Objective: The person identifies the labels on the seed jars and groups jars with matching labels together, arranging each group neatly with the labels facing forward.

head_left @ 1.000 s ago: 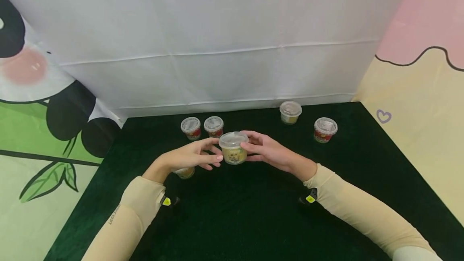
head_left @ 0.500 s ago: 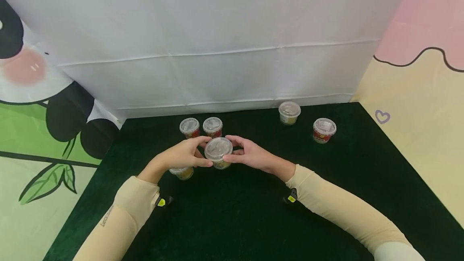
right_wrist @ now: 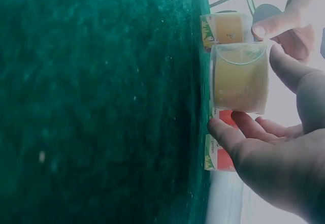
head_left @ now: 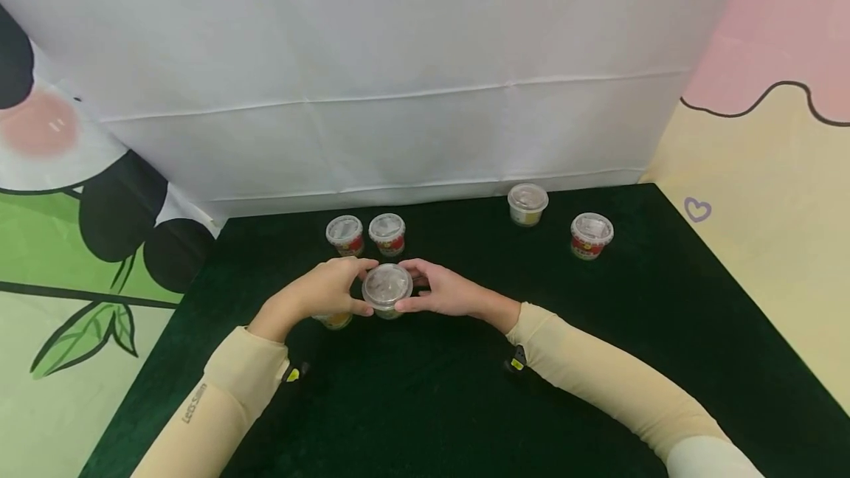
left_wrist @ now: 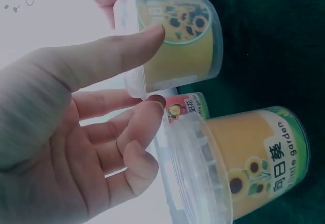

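A clear lidded plastic tub (head_left: 387, 285) with a yellow sunflower label (left_wrist: 177, 59) is between both hands, upright and close over the dark green cloth. My left hand (head_left: 322, 292) holds its left side, thumb in front and index finger at the lid's edge. From the right, my right hand (head_left: 448, 292) holds it between thumb and fingers. A second yellow-labelled tub (left_wrist: 244, 168) stands beside my left fingers, mostly covered by that hand in the head view. Just behind are two red-labelled tubs (head_left: 345, 236), side by side.
At the back right stand a yellow-labelled tub (head_left: 527, 206) and a red-labelled tub (head_left: 591, 236), apart from each other. The green cloth (head_left: 425, 404) covers the table. A white fabric backdrop (head_left: 412, 131) rises along its far edge, with printed panels left and right.
The held tub has moved left and down toward the cloth, beside the other yellow-labelled tub. My right hand has travelled left with it; my left hand has closed in on its side.
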`<state>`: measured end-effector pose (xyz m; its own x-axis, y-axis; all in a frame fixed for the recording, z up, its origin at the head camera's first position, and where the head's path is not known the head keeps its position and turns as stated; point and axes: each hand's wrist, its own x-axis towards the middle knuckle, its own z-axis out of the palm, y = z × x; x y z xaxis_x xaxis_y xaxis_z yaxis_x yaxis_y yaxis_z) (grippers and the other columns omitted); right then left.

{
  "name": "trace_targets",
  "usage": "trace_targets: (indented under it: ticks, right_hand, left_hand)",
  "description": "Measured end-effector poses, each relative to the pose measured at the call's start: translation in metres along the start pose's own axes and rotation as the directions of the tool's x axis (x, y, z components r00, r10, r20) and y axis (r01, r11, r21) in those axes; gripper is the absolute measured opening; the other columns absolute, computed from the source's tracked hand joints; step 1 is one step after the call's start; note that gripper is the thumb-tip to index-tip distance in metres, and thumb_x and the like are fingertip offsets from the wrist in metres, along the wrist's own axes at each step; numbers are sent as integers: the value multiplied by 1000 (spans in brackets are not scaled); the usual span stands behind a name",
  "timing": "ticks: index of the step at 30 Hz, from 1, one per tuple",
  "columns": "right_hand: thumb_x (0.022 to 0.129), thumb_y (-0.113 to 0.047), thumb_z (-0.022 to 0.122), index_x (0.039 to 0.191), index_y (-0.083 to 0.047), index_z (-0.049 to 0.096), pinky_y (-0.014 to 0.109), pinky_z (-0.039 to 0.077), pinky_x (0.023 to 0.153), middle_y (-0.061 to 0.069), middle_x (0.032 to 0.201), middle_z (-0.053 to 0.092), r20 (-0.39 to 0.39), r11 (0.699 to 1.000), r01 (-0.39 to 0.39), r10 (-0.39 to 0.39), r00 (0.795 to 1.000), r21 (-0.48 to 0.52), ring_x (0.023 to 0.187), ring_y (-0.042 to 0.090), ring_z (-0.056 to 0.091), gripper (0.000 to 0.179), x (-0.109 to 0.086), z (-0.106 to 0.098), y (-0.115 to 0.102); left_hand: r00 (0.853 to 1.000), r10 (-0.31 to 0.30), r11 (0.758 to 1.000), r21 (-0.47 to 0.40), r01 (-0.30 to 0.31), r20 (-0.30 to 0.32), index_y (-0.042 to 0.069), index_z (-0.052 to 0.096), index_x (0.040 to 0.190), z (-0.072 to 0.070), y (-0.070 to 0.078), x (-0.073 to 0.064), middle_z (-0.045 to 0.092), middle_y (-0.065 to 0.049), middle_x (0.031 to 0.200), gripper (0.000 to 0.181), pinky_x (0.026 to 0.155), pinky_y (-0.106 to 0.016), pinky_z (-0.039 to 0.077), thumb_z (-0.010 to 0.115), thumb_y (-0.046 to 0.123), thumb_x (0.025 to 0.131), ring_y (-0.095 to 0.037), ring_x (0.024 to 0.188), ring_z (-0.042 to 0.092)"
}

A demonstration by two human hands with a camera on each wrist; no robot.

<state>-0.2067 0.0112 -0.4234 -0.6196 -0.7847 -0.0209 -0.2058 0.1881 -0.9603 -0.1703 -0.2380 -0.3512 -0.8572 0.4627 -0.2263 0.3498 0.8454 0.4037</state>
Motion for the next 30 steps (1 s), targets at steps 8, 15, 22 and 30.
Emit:
trace_targets:
  ticks: [8, 15, 22, 30]
  right_hand:
    - [97, -22, 72, 155, -4, 31, 41, 45, 108, 12, 146, 51, 6, 994, -16, 17, 1000, -113, 134, 23, 50, 73, 1, 8, -2]
    - [100, -22, 67, 161, -5, 21, 35, 45, 107, 15, 156, 41, 55, 990, -3, 11, 998, -140, 140, 24, 46, 79, 2, 8, -1]
    - [103, -32, 62, 160, -5, 25, 33, 48, 103, 15, 152, 47, 35, 961, -4, 15, 999, -276, 133, 25, 54, 73, 5, 11, -5]
    - [104, -37, 60, 159, -5, 27, 35, 51, 99, 16, 151, 49, 16, 951, -66, 74, 997, -301, 128, 25, 57, 71, 6, 15, -8]
  left_hand:
    - [1000, -27, 999, 20, 27, 6, 0, 50, 145, 5, -4, -3, 63, -15, 122, 76, 96, -59, 49, 86, 26, 84, -37, 114, 60]
    - [998, -55, 998, 42, 55, 1, 1, 54, 139, 11, -5, -3, 63, -13, 120, 71, 94, -55, 52, 87, 29, 83, -31, 108, 61]
    - [998, -61, 994, 91, 61, 4, 0, 56, 136, 15, -4, -4, 64, -12, 120, 69, 94, -50, 52, 85, 33, 84, -26, 105, 62]
    - [998, -60, 997, 56, 60, 6, -1, 55, 135, 16, -2, -6, 67, -11, 115, 67, 92, -48, 54, 86, 29, 84, -26, 101, 65]
